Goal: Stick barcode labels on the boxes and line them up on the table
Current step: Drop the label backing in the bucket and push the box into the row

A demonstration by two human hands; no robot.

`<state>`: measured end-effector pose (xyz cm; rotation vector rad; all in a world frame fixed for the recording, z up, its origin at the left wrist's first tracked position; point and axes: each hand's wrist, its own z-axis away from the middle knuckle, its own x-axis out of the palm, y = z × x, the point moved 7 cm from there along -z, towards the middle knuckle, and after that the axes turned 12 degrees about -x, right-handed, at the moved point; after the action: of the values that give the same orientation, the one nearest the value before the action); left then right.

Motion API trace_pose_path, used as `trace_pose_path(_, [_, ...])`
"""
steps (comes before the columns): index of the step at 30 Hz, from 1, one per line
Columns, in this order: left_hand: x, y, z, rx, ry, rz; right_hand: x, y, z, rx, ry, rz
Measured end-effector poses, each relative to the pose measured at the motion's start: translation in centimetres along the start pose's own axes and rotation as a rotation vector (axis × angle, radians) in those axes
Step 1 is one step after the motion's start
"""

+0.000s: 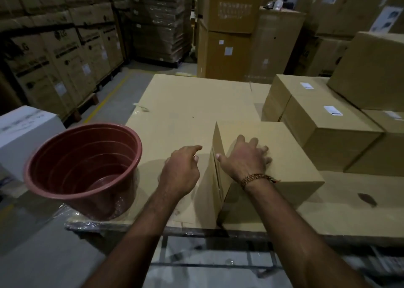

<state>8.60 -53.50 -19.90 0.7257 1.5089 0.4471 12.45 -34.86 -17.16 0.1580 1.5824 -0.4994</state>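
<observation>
1. The table (175,104) is covered with flat brown cardboard and runs away from the person, under both hands and well past them on every side.
2. Stacked cartons (54,58) stand on the floor far ahead and to the left of the left grip.
3. A row of labelled boxes (328,130) sits on the table ahead and to the right of the right grip, the near one just beside the box being handled; each has a white barcode label (333,110) on its top face. The row runs away from the person.
4. The box (273,156) being handled lies directly under the right grip, near the table's front edge. Its long axis runs from the front edge away towards the labelled row, and one flap (218,156) stands upright along its left side. No label shows on its bare top.
5. A reddish plastic bucket (83,163) sits on the table's front left corner, to the left of the left grip, tilted with its mouth towards the camera.
6. The right hand (244,158) lies flat on the box top, grip wide, fingers spread, thumb at the flap; a beaded bracelet (255,178) circles the wrist.
7. The left hand (181,169) hovers just left of the flap, grip loosely open and holding nothing, forefinger pointing at the flap.
</observation>
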Motion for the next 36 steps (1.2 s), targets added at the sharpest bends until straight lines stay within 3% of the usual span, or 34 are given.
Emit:
trace_pose_path(10, [5.5, -0.8, -3.4, -0.077, -0.178, -0.011, 0.0, 1.9, -1.6, 0.015, 0.02, -0.013])
trace_pose_path(19, [15.6, -0.9, -4.2, -0.198, -0.486, -0.06, -5.2, 6.4, -1.4, -0.027, 0.213, -0.203])
trace_pose_path(26, [17.2, 2.6, -4.3, -0.319, -0.57, 0.235, -9.1, 10.0, -1.8, -0.018, 0.174, -0.348])
trace_pose_path(30, [16.5, 4.5, -5.2, -0.41, -0.496, 0.401, -10.4, 11.7, -2.3, -0.032, 0.216, -0.394])
trace_pose_path(36, [11.6, 6.3, -6.4, -0.391, -0.18, 0.389, -11.3, 13.1, -5.0, -0.038, 0.213, -0.428])
